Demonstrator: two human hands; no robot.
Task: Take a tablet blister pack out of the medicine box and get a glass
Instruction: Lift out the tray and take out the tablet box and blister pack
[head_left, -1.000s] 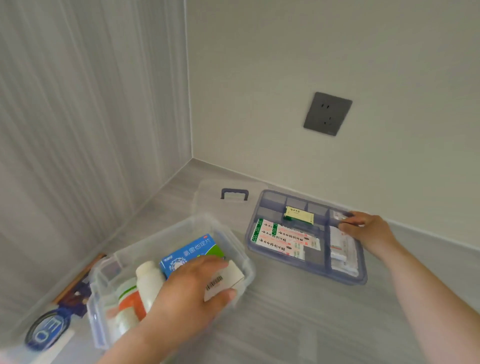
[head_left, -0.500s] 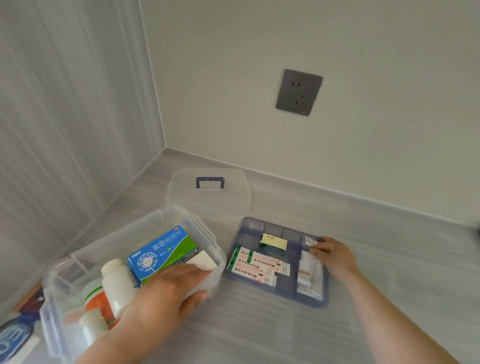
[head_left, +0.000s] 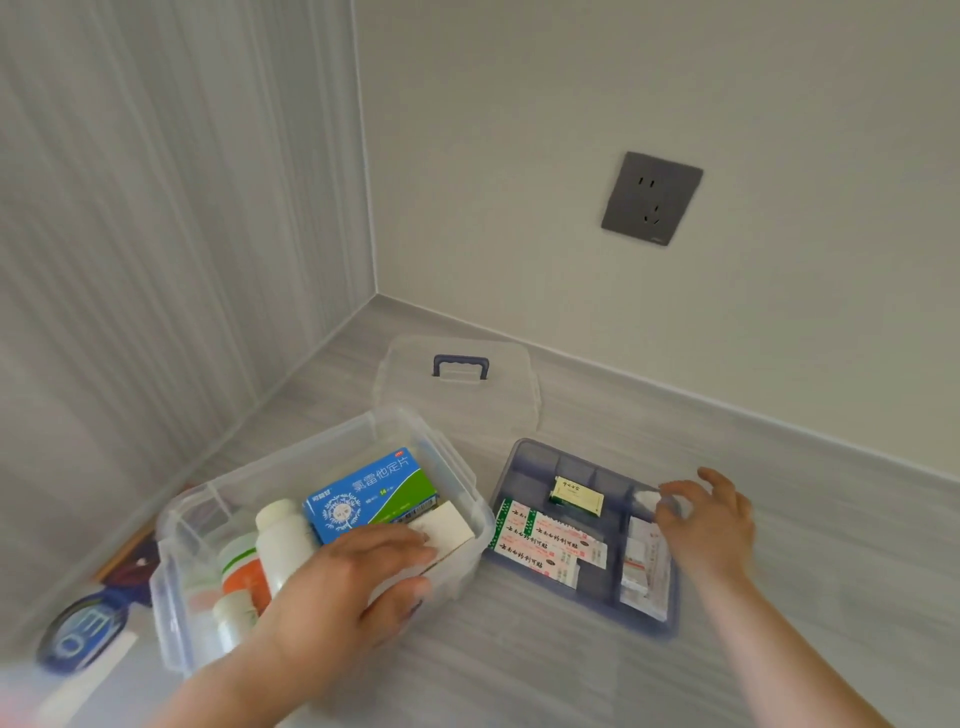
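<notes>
The clear medicine box (head_left: 457, 470) stands open at the lower left. It holds a blue-and-green carton (head_left: 374, 493), a white bottle (head_left: 283, 540), an orange-labelled bottle (head_left: 241, 577) and a small white carton (head_left: 449, 525). My left hand (head_left: 348, 587) reaches into the box, with its fingers over the white carton and its thumb at the front wall. My right hand (head_left: 711, 525) hovers with spread fingers over the right end of the blue-grey insert tray (head_left: 530, 462), touching nothing I can make out. No blister pack or glass shows.
The tray carries plaster strips (head_left: 545, 540), a small green-and-yellow box (head_left: 576, 496) and sachets (head_left: 644, 566). The clear lid (head_left: 467, 410) with its blue handle lies behind, near the corner. A wall socket (head_left: 652, 197) is above. A round blue item (head_left: 78, 634) lies at the far left.
My left hand has lowered the white carton into the box. My right hand has let go of the tray's far corner and spread its fingers.
</notes>
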